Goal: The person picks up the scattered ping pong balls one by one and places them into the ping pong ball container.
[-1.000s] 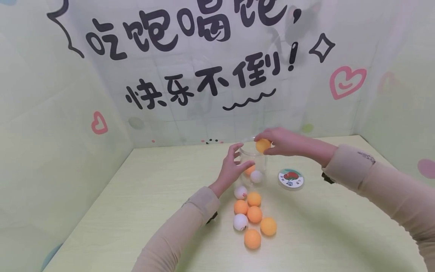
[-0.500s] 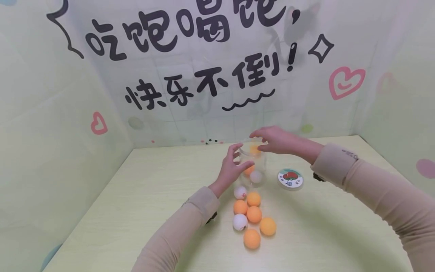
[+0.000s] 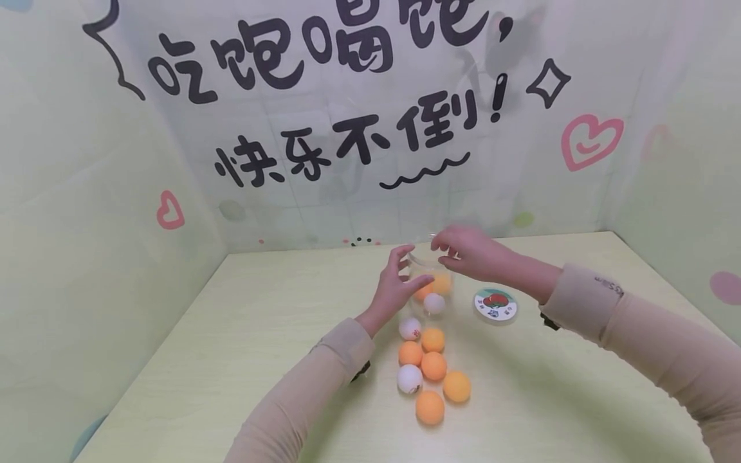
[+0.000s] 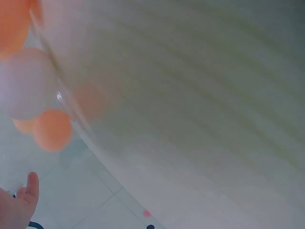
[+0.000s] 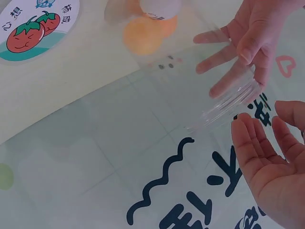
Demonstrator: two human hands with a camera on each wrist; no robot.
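Note:
My left hand (image 3: 390,292) is wrapped around a clear plastic jar (image 5: 228,107) that stands upright toward the back of the table. Inside the jar, low down, lie a white ping-pong ball (image 3: 434,303) and two orange ones, with a lighter orange ball (image 3: 442,283) on the right. Over the jar's mouth hovers my right hand (image 3: 480,257), its fingers loosely bent; in the right wrist view no ball shows between them. In front of the jar is a loose cluster of orange ping-pong balls (image 3: 433,366) and white ping-pong balls (image 3: 410,379).
A round lid (image 3: 495,305) with a tomato picture lies right of the jar. Behind the pale wooden table (image 3: 260,334) hangs a printed curtain (image 3: 359,212) with large black lettering; similar sheets flank both sides.
The right hand has lowered an orange ping-pong ball into the jar's mouth and let it go; that ball now rests inside. The left hand has stayed put on the jar.

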